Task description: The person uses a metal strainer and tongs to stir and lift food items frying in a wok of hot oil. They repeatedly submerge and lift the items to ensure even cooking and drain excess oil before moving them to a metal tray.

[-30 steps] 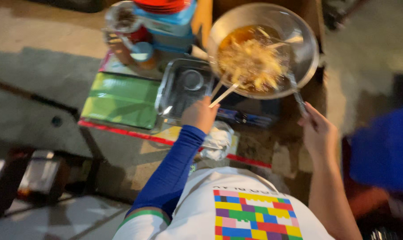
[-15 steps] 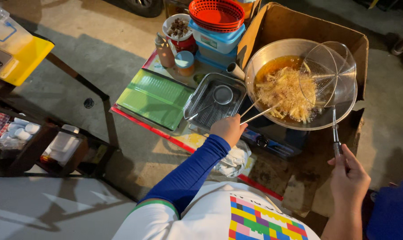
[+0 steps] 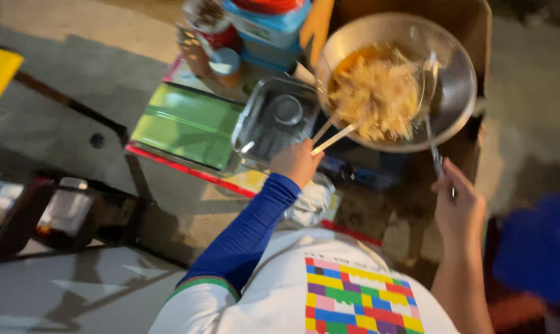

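Here the left hand (image 3: 295, 162) is closed around a pair of pale wooden chopsticks (image 3: 330, 133) — two thin sticks whose long axis runs up and to the right, from the fingers to the wok (image 3: 459, 93). Their tips reach the near left edge of the pale yellow fried food (image 3: 374, 105) in the wok, which lies in brown oil. The right hand (image 3: 458, 207) is clenched on the thin metal handle of a wire skimmer (image 3: 423, 80) — the handle rises from the fingers toward the wok, and the mesh head sits over the food. Left of the wok stands a metal tray (image 3: 274, 120).
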